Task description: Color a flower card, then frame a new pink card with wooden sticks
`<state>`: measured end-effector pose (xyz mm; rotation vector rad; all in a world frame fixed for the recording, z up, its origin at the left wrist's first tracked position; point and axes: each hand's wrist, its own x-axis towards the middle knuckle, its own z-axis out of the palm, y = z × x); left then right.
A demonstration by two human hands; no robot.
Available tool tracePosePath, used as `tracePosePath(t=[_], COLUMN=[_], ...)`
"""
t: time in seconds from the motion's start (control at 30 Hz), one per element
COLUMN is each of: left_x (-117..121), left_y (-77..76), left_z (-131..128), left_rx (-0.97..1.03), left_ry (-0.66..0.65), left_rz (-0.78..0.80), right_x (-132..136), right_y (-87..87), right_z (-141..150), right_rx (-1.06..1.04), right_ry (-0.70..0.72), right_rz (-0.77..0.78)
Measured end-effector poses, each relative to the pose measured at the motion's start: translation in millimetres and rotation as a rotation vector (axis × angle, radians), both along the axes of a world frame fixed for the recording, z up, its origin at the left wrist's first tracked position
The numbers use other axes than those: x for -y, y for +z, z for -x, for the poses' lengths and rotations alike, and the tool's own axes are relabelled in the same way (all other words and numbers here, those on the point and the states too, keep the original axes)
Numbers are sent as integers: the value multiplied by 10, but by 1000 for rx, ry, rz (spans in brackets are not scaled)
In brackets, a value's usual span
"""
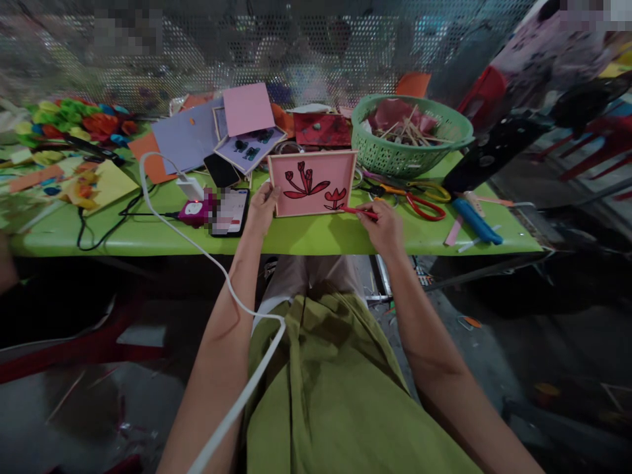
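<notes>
A pink picture card (296, 172) with a thin wooden frame stands tilted up on the green table. Red flowers outlined in black are drawn on it, a large one and a small one at the lower right. My left hand (263, 205) grips the card by its left edge, thumb on the front. In my right hand (384, 227) is a slim red pen (364, 212), its tip at the base of the small flower. Whether the tip touches the card I cannot tell. A phone (231, 214) with a lit screen lies just left of my left hand.
A green basket (409, 155) of sticks stands behind my right hand, with orange-handled scissors (425, 205) before it. A white cable (217, 257) runs from a charger (191, 189) across my left arm. Coloured papers (185, 135) and crepe flowers (74, 122) lie at the left.
</notes>
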<state>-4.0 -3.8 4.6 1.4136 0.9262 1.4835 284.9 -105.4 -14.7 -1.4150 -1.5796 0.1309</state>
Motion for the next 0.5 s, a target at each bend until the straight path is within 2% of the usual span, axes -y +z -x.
tracePosePath(t=[0.27,0.5], left_x=[-12,1], left_y=[-11,-1], left_z=[1,1], left_rx=[-5,-12], left_ry=[20,13], left_rz=[10,35], right_x=[3,-2], right_y=[-18,-8], right_z=[11,13], right_rx=[-58,-8], right_ry=[-22,1], right_rz=[-21,8])
